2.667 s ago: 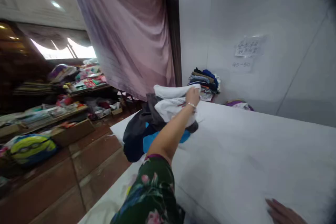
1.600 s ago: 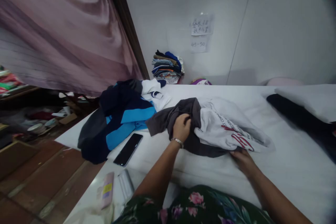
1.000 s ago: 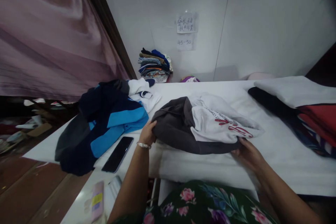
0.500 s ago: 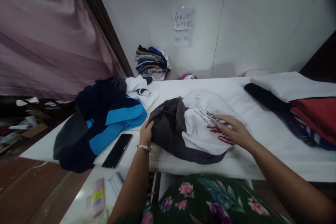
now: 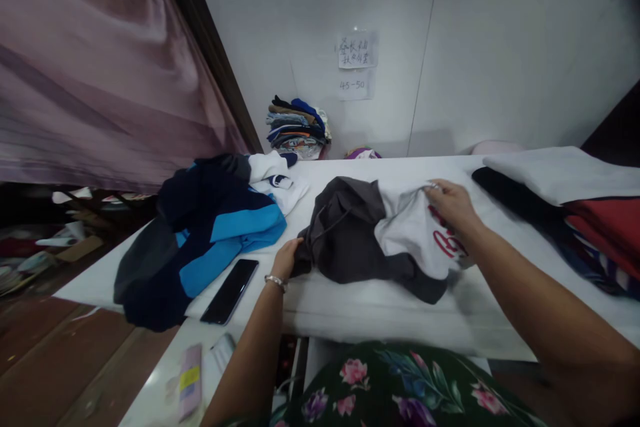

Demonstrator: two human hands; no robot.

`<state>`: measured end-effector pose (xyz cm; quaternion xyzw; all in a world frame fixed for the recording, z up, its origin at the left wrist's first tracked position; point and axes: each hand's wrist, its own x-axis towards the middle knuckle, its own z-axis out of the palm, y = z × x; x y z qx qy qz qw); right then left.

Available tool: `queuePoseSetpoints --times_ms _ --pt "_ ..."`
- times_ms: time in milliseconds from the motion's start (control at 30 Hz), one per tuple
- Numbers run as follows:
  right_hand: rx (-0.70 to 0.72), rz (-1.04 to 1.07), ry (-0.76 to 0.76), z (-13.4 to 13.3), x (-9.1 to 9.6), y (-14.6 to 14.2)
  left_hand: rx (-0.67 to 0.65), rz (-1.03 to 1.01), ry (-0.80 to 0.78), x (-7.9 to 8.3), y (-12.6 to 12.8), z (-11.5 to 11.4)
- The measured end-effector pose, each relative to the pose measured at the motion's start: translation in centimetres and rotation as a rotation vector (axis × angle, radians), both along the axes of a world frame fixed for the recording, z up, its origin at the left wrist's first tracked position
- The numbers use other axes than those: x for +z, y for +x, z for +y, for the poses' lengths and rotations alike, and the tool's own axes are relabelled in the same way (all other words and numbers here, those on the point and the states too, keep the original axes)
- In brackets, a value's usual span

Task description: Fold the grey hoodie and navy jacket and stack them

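A dark grey and white hooded sweatshirt [image 5: 350,240] with red lettering lies crumpled on the white table [image 5: 370,320] in front of me. My left hand [image 5: 287,259], a silver bangle at its wrist, is closed on the dark grey edge at the left. With my right hand [image 5: 447,200] I pinch the white part near its upper right, and the cloth is raised in folds there. Some of the lettering is hidden by the folds and my right hand.
Left of the sweatshirt lie a navy and blue garment heap [image 5: 200,240] and a black phone [image 5: 230,291]. A folded clothes stack [image 5: 297,127] stands against the wall. More folded clothes [image 5: 605,233] are at the right. A pink packet [image 5: 190,380] sits at the lower left.
My right hand has gone from lying on the printed front to gripping and lifting the white cloth. The sweatshirt has shifted and bunched, showing more dark grey.
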<state>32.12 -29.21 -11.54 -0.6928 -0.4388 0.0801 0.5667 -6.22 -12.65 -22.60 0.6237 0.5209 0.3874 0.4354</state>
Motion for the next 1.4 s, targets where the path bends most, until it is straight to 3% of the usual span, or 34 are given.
queuePoseSetpoints --times_ms 67,133,267,400,533,633,733,900,1000,1133,1267,1400 --pt "-0.083 0.059 0.046 -0.1 1.2 2.3 -0.067 0.137 0.058 -0.4 0.6 -0.3" --pt "-0.123 0.094 -0.029 -0.5 1.0 4.6 -0.13 0.332 0.132 -0.2 1.5 -0.7" --pt "-0.123 0.089 -0.331 -2.3 -2.6 7.2 -0.221 0.689 0.269 1.6 3.1 -1.7" --pt "-0.046 0.018 -0.405 -4.6 -6.1 7.0 -0.217 0.801 0.409 3.5 4.5 -1.9" --pt "-0.115 -0.099 -0.387 -6.6 -6.9 6.3 -0.289 0.779 0.321 3.8 5.8 -0.6" --pt "-0.124 -0.248 -0.382 -8.7 -6.5 5.0 -0.308 0.672 0.143 3.2 6.8 0.5" --pt "-0.079 -0.398 -0.286 -11.7 -6.3 1.7 -0.338 0.447 -0.038 2.6 7.9 0.7" --pt "0.204 -0.574 -0.361 -15.4 -8.3 -5.2 -0.388 -0.15 -0.319 3.2 9.8 -0.4" --pt "0.148 -0.591 -0.359 -15.6 -10.0 -5.9 -0.389 -0.43 -0.35 5.2 10.9 -0.4" --pt "-0.067 -0.298 -0.242 -15.5 -10.5 -2.6 -0.301 -0.701 -0.229 9.2 11.4 1.1" --pt "-0.253 0.025 -0.068 -15.9 -8.8 0.7 -0.227 -0.859 -0.061 13.4 10.4 3.0" --pt "-0.302 0.28 0.195 -15.4 -5.9 2.3 -0.169 -0.906 0.027 16.9 9.6 4.1"
